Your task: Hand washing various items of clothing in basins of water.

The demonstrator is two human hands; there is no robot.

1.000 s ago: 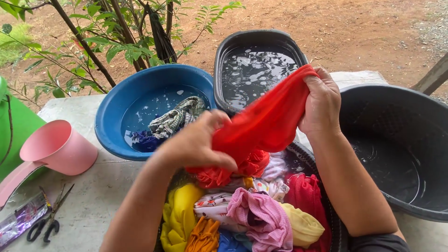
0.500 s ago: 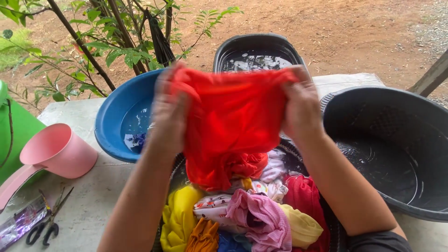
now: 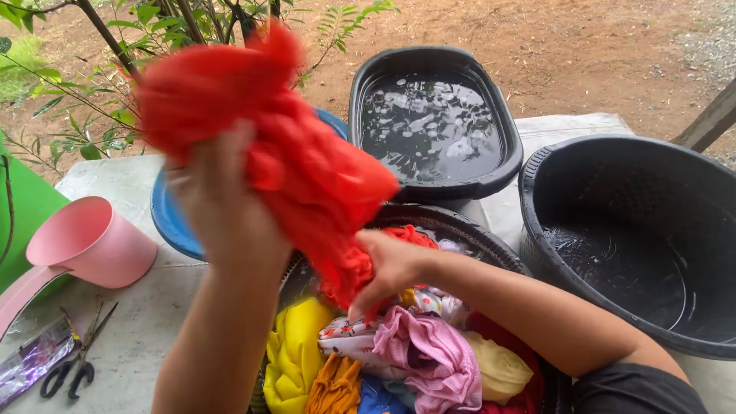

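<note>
Concrete table (image 3: 138, 337) outdoors bears basins (image 3: 629, 230); red dirt (image 3: 552, 46) beyond.

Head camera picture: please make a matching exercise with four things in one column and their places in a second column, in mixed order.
Things:
1. red cloth
2. pink scoop
3. scissors
4. oval black tub

Places:
A. far side of the table, filled with water
B. held up by both hands
C. lying flat near the left front corner
D. on its side, left of the blue basin

Pairs: 1-B, 2-D, 3-C, 4-A
</note>
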